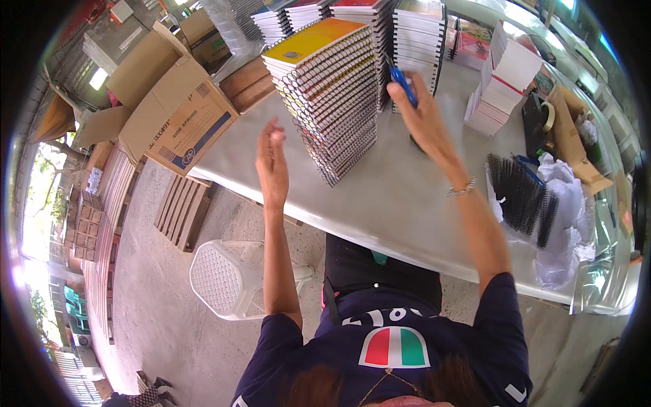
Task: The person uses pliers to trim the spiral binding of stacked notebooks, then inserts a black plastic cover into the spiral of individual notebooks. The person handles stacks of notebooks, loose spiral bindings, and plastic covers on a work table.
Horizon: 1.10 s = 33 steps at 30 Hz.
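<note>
Two hands up over the table [407,203]. Left hand [272,163] open, fingers loosely together, holding nothing, just beside the near left side of the tall stack of spiral notebooks [332,95], not touching as far as visible. Right hand [422,112] closed around a blue tool [401,81], at the stack's right side. Stack stands toward the table's far left edge, yellow cover on top. Black spiral coils [521,200] lie near the right edge. Cardboard box [183,125] at the left corner.

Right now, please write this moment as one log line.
left hand: open, beside notebook stack | right hand: holds blue tool | table
</note>
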Each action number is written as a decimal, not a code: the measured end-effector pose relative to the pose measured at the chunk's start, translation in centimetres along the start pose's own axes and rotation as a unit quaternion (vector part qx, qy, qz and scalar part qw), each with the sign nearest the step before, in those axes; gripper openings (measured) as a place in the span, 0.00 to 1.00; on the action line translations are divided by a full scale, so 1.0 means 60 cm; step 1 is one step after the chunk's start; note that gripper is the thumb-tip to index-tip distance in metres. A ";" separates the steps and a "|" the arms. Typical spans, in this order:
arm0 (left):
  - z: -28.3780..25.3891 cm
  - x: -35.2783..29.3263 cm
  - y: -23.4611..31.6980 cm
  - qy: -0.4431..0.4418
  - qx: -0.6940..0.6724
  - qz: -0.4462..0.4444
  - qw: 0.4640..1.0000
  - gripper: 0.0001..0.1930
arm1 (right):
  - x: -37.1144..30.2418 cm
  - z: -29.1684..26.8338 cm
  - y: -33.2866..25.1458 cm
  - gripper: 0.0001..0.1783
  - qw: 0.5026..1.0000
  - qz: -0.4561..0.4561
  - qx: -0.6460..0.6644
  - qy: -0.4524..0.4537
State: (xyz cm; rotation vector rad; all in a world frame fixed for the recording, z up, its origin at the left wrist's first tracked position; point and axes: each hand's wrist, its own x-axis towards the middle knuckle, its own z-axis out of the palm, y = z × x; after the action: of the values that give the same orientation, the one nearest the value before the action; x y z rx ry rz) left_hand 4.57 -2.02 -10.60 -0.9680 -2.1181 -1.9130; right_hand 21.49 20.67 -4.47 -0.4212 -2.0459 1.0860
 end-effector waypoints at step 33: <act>0.077 0.044 0.174 0.103 -0.045 0.193 0.975 0.13 | 0.014 -0.058 -0.191 0.28 0.913 -0.279 -0.287 -0.076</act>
State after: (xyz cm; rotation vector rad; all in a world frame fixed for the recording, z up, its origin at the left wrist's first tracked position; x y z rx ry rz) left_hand 9.50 3.15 -1.34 -1.0538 -1.6031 -1.8303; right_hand 24.25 16.42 6.41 -0.0117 -2.3966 0.1647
